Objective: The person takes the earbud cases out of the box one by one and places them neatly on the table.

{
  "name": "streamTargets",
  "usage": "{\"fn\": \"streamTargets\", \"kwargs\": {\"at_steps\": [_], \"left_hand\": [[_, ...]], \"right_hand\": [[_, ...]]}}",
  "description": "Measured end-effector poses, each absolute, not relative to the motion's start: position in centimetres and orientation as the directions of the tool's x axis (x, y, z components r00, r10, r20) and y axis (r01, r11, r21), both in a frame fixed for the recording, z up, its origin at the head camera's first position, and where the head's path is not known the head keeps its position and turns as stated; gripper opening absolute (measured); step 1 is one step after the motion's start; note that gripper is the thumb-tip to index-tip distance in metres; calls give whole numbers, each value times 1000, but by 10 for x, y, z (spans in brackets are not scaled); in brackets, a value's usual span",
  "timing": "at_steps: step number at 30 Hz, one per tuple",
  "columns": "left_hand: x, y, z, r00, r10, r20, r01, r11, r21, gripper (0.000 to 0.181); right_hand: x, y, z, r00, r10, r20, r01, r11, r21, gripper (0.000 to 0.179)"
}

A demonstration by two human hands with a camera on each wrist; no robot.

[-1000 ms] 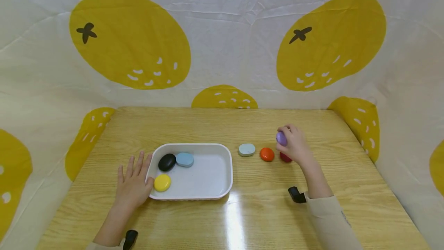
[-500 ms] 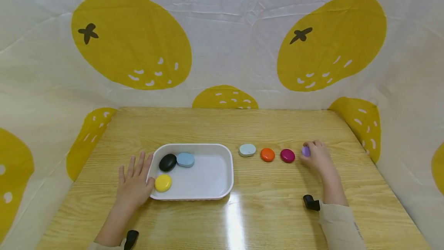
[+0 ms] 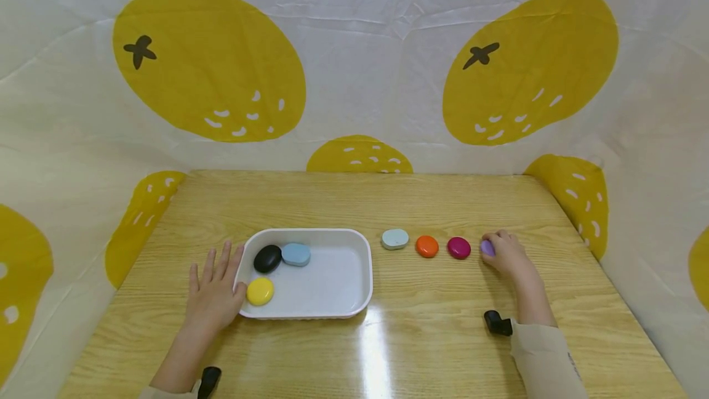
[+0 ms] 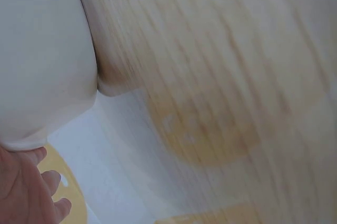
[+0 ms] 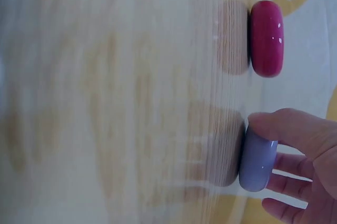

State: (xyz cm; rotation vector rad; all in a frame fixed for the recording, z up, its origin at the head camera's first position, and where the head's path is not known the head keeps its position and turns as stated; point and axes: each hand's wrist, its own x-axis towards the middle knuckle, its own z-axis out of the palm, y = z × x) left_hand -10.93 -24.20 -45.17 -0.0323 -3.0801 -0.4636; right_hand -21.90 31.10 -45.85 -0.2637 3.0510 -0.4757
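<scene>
Pinching glossy lilac rounded disc (image 3: 487, 248) between right hand's (image 3: 506, 255) thumb and fingers, down on wood-grain table (image 3: 432, 343) near glossy magenta disc (image 3: 459, 248), likely for fine control! Bracing white rounded-rectangular tray (image 3: 332, 285) with left hand (image 3: 213, 295) splayed wide, presumably against sliding.

No readable text, labels or numbers.

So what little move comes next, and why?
Probably the right grip should let go of the purple piece: it seems to sit flat on the table, in line beside the pink piece, with a small gap between them.
</scene>
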Motion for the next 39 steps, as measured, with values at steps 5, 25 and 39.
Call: {"fn": "streamTargets", "kwargs": {"at_steps": [5, 25, 39], "left_hand": [[-109, -242, -451, -1000, 18, 22, 24, 954, 298, 62], [-109, -242, -449, -1000, 16, 0, 15, 953, 302, 63], [-109, -242, -449, -1000, 18, 5, 19, 950, 312, 62]], "right_hand": [[-220, 311, -459, -985, -174, -19, -161, 941, -299, 39], [-228, 175, -401, -835, -394, 384, -506, 824, -255, 50], [-219, 57, -385, -630, -731, 263, -767, 639, -62, 55]]}}
